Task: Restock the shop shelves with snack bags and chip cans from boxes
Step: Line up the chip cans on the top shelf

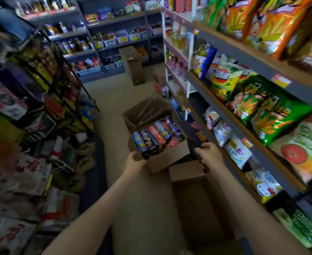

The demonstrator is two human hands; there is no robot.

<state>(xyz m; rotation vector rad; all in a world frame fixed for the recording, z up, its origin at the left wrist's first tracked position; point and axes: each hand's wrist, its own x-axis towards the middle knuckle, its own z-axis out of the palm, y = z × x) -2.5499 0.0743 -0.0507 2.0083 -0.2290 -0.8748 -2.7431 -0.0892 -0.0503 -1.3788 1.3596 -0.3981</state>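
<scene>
The 2 hands are stretched forward over the aisle floor (147, 208), both at an open cardboard box (163, 161) held above it. The left hand (134, 160) grips the box's near left corner, fingers curled round the edge and thumb on the outside wall. The right hand (210, 152) is at the box's right side, fingers curled over a dark flap (193, 143); whether that flap belongs to the box cannot be told. Chip cans (156, 135) lie on their sides in the box, packed side by side, in blue, purple and pink. A 2nd open box (146, 110) stands just beyond, and a closed carton (188, 174) sits below, near the right hand. Snack bags (272, 115) fill the shelves (243, 132) on the right.
</scene>
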